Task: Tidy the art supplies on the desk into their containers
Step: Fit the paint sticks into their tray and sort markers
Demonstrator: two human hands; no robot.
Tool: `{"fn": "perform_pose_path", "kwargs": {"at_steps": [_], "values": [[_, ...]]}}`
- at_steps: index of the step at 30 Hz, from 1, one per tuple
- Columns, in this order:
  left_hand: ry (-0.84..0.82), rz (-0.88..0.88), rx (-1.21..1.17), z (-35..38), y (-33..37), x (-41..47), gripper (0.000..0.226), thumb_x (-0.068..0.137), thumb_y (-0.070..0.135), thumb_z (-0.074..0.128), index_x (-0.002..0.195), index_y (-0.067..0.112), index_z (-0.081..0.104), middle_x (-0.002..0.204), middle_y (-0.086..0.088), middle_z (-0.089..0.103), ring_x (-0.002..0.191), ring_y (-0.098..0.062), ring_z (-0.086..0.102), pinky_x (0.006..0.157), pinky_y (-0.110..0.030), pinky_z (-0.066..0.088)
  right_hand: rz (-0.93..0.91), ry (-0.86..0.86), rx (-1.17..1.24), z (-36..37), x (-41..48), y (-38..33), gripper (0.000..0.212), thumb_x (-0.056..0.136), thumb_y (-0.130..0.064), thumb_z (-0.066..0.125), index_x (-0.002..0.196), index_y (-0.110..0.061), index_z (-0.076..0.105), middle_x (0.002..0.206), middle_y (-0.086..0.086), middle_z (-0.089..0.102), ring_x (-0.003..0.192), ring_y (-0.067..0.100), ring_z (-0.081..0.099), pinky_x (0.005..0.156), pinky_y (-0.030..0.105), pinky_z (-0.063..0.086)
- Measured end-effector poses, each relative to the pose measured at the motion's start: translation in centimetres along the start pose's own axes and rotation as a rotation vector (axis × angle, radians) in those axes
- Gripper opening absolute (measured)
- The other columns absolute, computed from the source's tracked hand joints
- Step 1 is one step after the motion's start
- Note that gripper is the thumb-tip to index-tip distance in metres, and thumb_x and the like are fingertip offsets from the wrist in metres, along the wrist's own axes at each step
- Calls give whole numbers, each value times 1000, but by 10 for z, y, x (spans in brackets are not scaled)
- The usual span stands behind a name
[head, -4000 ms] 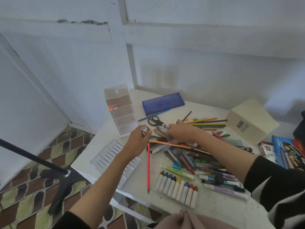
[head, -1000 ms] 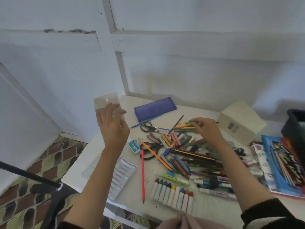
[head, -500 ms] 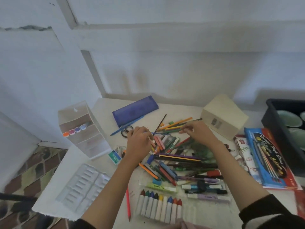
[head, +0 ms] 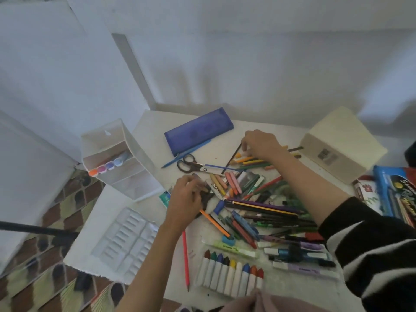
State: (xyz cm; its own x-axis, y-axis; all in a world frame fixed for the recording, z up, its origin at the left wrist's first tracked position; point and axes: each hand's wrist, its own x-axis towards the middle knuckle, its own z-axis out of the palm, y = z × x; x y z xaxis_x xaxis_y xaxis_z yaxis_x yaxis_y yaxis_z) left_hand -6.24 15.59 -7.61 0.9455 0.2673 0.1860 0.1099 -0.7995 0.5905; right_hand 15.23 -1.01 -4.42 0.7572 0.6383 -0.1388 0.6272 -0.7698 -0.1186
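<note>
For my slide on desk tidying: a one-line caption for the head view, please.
Left hand and right hand pick through scattered pens beside a white organiser holding four markers.

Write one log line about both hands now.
left hand: in mixed crayon-and-pen pile, grip unclear | right hand: over loose orange and green pencils | white plastic tiered organiser: four markers inside

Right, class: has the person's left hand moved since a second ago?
Yes. The left hand has left the white organiser and come down right of it, onto the pile near the scissors.
</note>
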Motion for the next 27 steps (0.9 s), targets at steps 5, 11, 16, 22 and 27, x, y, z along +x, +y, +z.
{"fn": "perform_pose_path", "kwargs": {"at_steps": [5, 11, 16, 22, 27], "values": [[47, 10, -44, -10, -8, -17, 36, 78, -10, 57, 98, 17, 68, 106, 5, 56, 101, -13, 50, 84, -26, 44, 6, 67, 91, 0, -3, 1, 9, 92, -21, 58, 98, -19, 64, 105, 2, 55, 97, 21, 54, 72, 32, 41], [38, 34, -49, -21, -2, -23, 30, 81, -8, 58, 99, 13, 68, 106, 0, 59, 100, -18, 53, 83, -25, 46, 105, 250, 590, -20, -65, -14, 16, 87, -30, 65, 86, -14, 64, 87, -1, 62, 70, 10, 52, 60, 17, 39], [-23, 137, -49, -29, -5, -38, 24, 79, -6, 63, 97, 8, 70, 102, -5, 60, 98, -17, 52, 83, -10, 35, 246, 192, 732, -17, -140, -33, 15, 86, -19, 65, 99, -11, 64, 86, 4, 68, 73, 13, 63, 63, 18, 48], [-73, 245, -103, -35, -31, -70, 18, 78, 6, 62, 95, 10, 70, 108, 3, 57, 110, -5, 44, 98, -14, 33, 372, 31, 946, 2, -226, -48, 30, 84, -7, 67, 108, -17, 53, 78, 12, 66, 57, 12, 67, 52, 21, 53], [-212, 333, -122, -31, -36, -83, 19, 81, 27, 66, 93, 13, 69, 110, 0, 56, 118, -4, 39, 104, -26, 32, 390, -83, 889, 20, -271, -72, 28, 83, -6, 68, 105, -19, 60, 73, 10, 66, 56, 10, 65, 54, 20, 50]]}}
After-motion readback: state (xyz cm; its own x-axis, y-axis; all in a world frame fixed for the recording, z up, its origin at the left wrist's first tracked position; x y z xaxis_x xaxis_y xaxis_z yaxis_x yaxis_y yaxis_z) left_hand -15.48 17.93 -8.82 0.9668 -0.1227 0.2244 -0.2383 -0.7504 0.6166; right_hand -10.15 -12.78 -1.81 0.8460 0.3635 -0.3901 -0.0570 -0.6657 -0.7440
